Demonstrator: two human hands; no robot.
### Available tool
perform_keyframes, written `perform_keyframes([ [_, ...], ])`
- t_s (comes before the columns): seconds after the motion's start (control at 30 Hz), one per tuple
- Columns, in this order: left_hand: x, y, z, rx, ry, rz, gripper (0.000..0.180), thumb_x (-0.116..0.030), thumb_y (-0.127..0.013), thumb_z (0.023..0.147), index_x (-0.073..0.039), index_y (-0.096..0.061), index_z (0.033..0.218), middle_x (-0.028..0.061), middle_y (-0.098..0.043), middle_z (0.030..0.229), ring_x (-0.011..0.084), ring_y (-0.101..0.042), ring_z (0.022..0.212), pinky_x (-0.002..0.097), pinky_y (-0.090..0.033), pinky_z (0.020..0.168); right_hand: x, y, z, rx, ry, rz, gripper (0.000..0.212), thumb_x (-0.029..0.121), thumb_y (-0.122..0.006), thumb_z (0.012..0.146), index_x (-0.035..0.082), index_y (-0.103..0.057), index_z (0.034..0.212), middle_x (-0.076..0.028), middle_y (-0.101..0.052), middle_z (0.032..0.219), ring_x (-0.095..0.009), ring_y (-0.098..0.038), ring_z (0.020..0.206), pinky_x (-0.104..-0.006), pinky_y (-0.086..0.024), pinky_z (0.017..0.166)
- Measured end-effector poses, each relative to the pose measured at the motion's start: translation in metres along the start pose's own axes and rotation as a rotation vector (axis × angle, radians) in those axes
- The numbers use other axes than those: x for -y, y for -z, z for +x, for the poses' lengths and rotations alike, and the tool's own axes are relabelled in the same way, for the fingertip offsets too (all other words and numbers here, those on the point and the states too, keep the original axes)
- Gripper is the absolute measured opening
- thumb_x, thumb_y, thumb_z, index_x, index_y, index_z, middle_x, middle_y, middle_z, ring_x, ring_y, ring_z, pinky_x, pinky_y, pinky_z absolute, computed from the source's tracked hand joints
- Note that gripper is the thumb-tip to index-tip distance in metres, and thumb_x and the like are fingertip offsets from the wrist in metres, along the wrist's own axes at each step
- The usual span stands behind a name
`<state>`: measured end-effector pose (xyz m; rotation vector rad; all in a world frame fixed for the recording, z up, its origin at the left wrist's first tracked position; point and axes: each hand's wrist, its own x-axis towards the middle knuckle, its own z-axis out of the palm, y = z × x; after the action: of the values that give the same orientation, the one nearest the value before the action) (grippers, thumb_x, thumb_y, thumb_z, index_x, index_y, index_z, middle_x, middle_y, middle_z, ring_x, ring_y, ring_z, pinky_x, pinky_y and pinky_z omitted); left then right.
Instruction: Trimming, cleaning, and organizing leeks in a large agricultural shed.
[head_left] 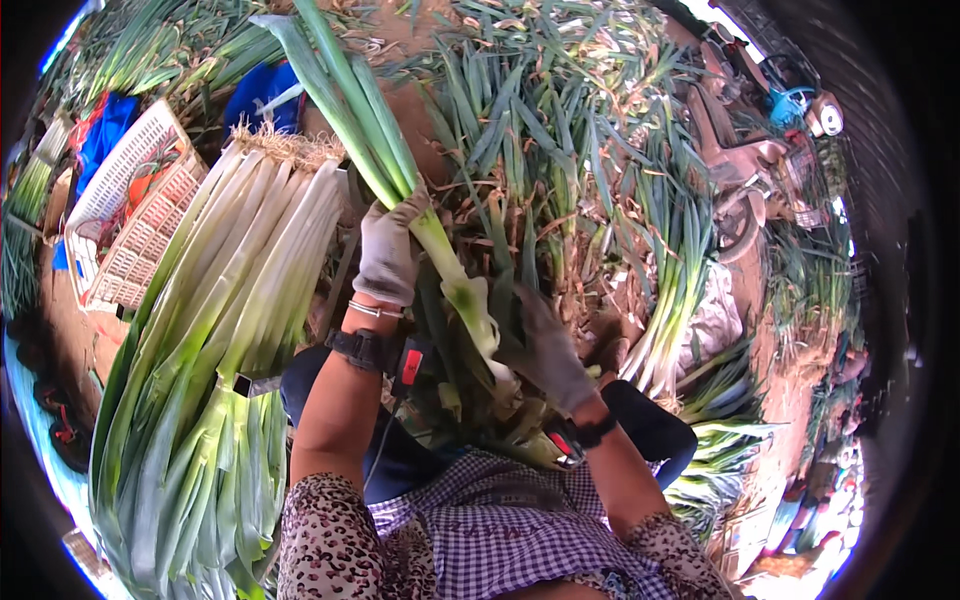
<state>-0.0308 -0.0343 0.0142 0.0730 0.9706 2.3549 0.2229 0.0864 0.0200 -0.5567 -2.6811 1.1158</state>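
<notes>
One leek [436,243], held slantwise in front of the person, gripped round the stalk by the gloved left hand [388,250], its long axis running from green leaves at the upper left, farthest out, to a pale butt at the lower right, close in. One gloved right hand [550,350], blurred, fingers extended, just right of the butt and the nearer of the two hands to it; contact or hold cannot be told. One bundle of leeks [235,250], roots uppermost, left of the left hand, with one pale openwork crate [138,215] beyond
</notes>
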Motion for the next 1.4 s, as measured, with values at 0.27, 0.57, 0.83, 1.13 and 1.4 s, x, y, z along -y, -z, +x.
perform_keyframes([
  [0.27,-0.015,-0.013,-0.01,0.384,0.16,0.217,0.038,-0.003,-0.063,0.103,0.003,-0.056,0.14,0.0146,-0.069,0.124,0.0261,-0.068,0.118,0.0413,-0.058,0.1,0.023,-0.029,0.085,-0.038,-0.176,0.874,0.06,0.007,-0.088,0.079,0.003,-0.055,0.129,-0.012,-0.063,0.125,-0.021,-0.067,0.106,-0.035,-0.057,0.094],
  [0.57,-0.013,-0.021,-0.018,0.214,0.062,0.352,0.034,-0.007,-0.078,0.094,0.003,-0.065,0.123,0.0089,-0.074,0.104,0.0181,-0.073,0.092,0.0326,-0.06,0.084,0.047,-0.022,0.072,-0.25,0.093,0.08,0.04,0.017,-0.086,0.077,0.006,-0.061,0.106,-0.014,-0.066,0.105,-0.038,-0.066,0.098,-0.0482,-0.054,0.085],
  [0.83,-0.016,-0.024,-0.013,0.068,0.002,0.332,0.031,-0.012,-0.08,0.093,0.002,-0.066,0.117,0.0051,-0.071,0.094,0.0148,-0.069,0.08,0.0299,-0.058,0.07,0.05,-0.021,0.062,-0.447,0.148,0.18,0.033,0.012,-0.084,0.084,0.006,-0.063,0.108,-0.01,-0.068,0.095,-0.031,-0.069,0.084,-0.0397,-0.056,0.077],
  [1.13,-0.013,-0.026,-0.008,-0.023,-0.074,0.332,0.035,-0.015,-0.082,0.092,0.001,-0.063,0.117,0.0031,-0.067,0.092,0.0142,-0.066,0.075,0.0305,-0.056,0.066,0.044,-0.03,0.046,-0.253,0.279,0.126,0.036,0.013,-0.086,0.082,0.005,-0.065,0.11,-0.012,-0.068,0.095,-0.03,-0.07,0.088,-0.04,-0.057,0.08],
  [1.4,-0.013,-0.029,-0.022,-0.06,-0.175,0.362,0.035,-0.016,-0.084,0.091,0.0,-0.063,0.114,0.0017,-0.065,0.09,0.0116,-0.062,0.08,0.028,-0.052,0.073,0.053,-0.048,0.064,-0.252,0.234,0.128,0.03,0.008,-0.082,0.077,0.008,-0.063,0.1,-0.012,-0.066,0.097,-0.034,-0.066,0.089,-0.0434,-0.054,0.082],
])
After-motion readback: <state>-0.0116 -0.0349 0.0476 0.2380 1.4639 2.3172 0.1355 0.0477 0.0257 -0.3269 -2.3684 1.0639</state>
